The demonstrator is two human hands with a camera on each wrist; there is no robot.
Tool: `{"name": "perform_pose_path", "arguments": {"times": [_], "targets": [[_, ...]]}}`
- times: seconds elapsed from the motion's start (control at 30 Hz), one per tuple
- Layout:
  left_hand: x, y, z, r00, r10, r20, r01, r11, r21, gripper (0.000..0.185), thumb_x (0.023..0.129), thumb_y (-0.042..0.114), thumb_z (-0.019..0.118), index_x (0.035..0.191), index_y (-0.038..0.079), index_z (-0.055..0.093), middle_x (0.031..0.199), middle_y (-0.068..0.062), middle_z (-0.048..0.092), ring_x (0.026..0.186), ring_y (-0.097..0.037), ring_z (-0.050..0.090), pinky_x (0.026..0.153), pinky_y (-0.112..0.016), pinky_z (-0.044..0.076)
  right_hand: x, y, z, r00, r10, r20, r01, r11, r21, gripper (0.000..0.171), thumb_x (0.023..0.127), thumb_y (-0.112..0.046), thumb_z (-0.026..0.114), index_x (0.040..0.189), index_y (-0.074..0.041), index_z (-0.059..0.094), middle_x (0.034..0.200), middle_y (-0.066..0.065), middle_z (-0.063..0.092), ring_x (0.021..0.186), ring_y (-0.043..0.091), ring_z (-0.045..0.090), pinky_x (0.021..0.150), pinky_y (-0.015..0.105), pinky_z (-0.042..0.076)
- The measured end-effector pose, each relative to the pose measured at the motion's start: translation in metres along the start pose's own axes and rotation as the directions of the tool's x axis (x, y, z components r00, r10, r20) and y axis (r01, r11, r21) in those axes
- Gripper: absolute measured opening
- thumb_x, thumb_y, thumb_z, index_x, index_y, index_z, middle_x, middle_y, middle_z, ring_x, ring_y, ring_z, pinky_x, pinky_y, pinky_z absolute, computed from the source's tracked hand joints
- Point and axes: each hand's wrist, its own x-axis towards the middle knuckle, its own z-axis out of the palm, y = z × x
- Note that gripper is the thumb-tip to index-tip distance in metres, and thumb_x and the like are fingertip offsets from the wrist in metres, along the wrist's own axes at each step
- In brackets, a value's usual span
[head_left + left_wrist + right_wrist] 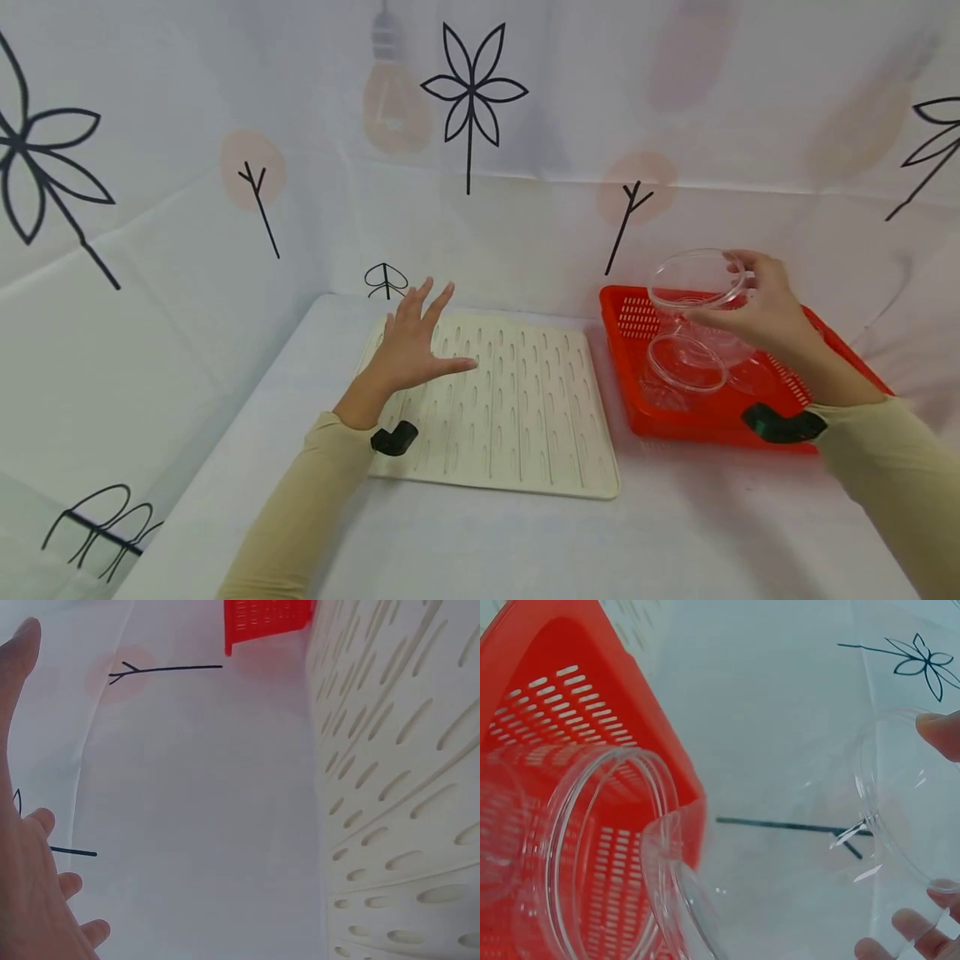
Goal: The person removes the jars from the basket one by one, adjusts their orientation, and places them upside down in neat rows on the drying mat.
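My right hand (761,310) grips a clear round container (693,282) near its rim, raised over the red basket (624,367). In the right wrist view, the thumb and fingers sit at the rim of this see-through container (780,877). Inside the basket are other clear containers (686,375), one with its round rim turned up. My left hand (408,350) hovers above the cream mat (517,417), fingers spread and thumb stretched out to the right, holding nothing. Only part of the left hand (34,870) shows along the left edge of its wrist view.
The mat, patterned with rows of oval slots, lies on the white-covered table (480,542) to the left of the basket. A white cloth (540,233) printed with dark plant drawings rises behind both. Each wrist carries a dark strap (395,438).
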Motion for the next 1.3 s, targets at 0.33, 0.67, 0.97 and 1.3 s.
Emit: {"name": "perform_pose_path", "arguments": {"times": [0.33, 0.67, 0.97, 1.3], "targets": [[0.005, 0.008, 0.008, 1.0, 0.021, -0.001, -0.021, 1.0, -0.017, 0.105, 0.071, 0.067, 0.064, 0.149, 0.035, 0.002, 0.155, 0.005, -0.008, 0.14, -0.026, -0.007, 0.103, -0.065, 0.008, 0.003, -0.011, 0.015, 1.0, -0.03, 0.0, 0.03, 0.999, -0.04, 0.092, 0.075, -0.031, 0.078, 0.144, -0.004, 0.023, 0.133, 0.023, 0.028, 0.113, 0.041, 0.028, 0.061, 0.025, 0.044], [0.01, 0.019, 0.011, 0.999, 0.039, 0.002, -0.039, 0.999, -0.035, 0.105, 0.071, 0.067, 0.064, 0.15, 0.033, 0.004, 0.155, 0.005, -0.007, 0.14, -0.027, -0.006, 0.103, -0.065, 0.008, 0.007, -0.019, 0.023, 0.997, -0.077, 0.023, 0.078, 0.996, -0.048, 0.092, 0.073, -0.028, 0.08, 0.143, -0.005, 0.026, 0.131, 0.023, 0.028, 0.113, 0.042, 0.028, 0.073, 0.05, 0.046], [0.016, 0.028, 0.014, 0.998, 0.066, -0.001, -0.066, 0.997, -0.046, 0.106, 0.071, 0.066, 0.065, 0.149, 0.036, 0.0, 0.155, 0.006, -0.009, 0.14, -0.025, -0.007, 0.103, -0.064, 0.009, 0.007, -0.033, 0.029, 0.992, -0.116, 0.047, 0.119, 0.991, -0.057, 0.094, 0.069, -0.029, 0.083, 0.143, -0.007, 0.028, 0.131, 0.022, 0.027, 0.115, 0.044, 0.029, 0.078, 0.061, 0.042], [0.022, 0.04, 0.018, 0.997, 0.083, -0.005, -0.083, 0.994, -0.073, 0.109, 0.068, 0.069, 0.066, 0.149, 0.037, -0.001, 0.154, 0.009, -0.01, 0.14, -0.022, -0.007, 0.104, -0.063, 0.009, 0.008, -0.045, 0.038, 0.976, -0.199, 0.091, 0.206, 0.975, -0.078, 0.094, 0.064, -0.032, 0.086, 0.14, -0.009, 0.034, 0.131, 0.019, 0.031, 0.116, 0.041, 0.03, 0.079, 0.061, 0.042]]}}
